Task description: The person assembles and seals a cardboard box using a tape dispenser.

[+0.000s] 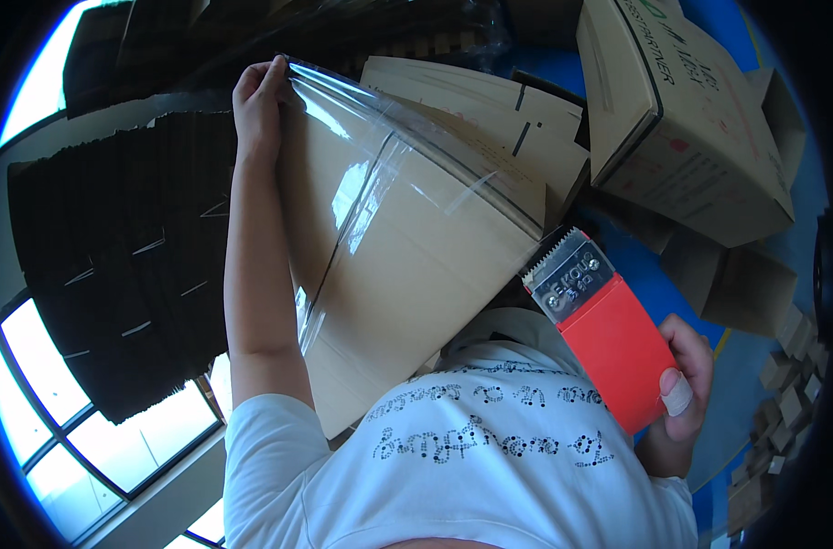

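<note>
A large brown cardboard box (416, 265) leans in front of me, a dark seam running down its face with clear packing tape (362, 197) over it. More shiny tape lies along its upper edge. At the far left corner my left hand (259, 105) pinches the box's edge, thumb and fingers closed on it. My right hand (684, 384) holds a red tape dispenser (618, 352) by its lower end, with a bandage-like wrap on one digit. The dispenser's toothed metal head (570, 274) points up toward the box's right corner, close beside it.
Behind the box lie open cardboard flaps (490, 101). A printed carton (700, 128) stands at the upper right, with smaller open boxes (732, 279) below it. Many small cardboard pieces (783, 412) are heaped at the far right. A dark stack of flattened cardboard (124, 256) rises on the left.
</note>
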A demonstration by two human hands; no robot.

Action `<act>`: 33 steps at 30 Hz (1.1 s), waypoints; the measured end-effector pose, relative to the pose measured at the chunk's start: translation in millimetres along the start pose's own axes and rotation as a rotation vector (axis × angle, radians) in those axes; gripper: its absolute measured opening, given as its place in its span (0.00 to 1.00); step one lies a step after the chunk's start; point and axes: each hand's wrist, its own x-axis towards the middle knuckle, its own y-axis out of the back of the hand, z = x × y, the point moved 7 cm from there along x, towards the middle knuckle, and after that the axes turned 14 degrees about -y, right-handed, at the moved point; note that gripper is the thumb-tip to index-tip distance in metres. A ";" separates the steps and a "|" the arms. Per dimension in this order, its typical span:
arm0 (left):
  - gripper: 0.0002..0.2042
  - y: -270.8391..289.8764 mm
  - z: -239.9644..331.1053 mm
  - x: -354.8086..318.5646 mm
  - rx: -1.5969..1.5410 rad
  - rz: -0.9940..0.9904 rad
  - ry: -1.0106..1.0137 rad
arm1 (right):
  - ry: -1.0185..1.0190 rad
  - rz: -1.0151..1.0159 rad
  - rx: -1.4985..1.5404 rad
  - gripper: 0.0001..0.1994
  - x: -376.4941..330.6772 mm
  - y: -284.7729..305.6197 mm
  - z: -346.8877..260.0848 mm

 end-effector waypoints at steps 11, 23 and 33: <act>0.10 3.7 0.9 0.4 -0.031 -0.040 -0.033 | 0.079 -0.032 -0.060 0.23 15.3 3.0 -1.7; 0.12 3.6 -7.5 -0.1 0.128 -0.028 -0.011 | 0.038 -0.035 -0.127 0.32 31.0 13.7 24.8; 0.13 5.9 -2.7 -0.6 0.232 -0.127 0.031 | 0.047 -0.079 -0.104 0.30 34.7 11.2 22.4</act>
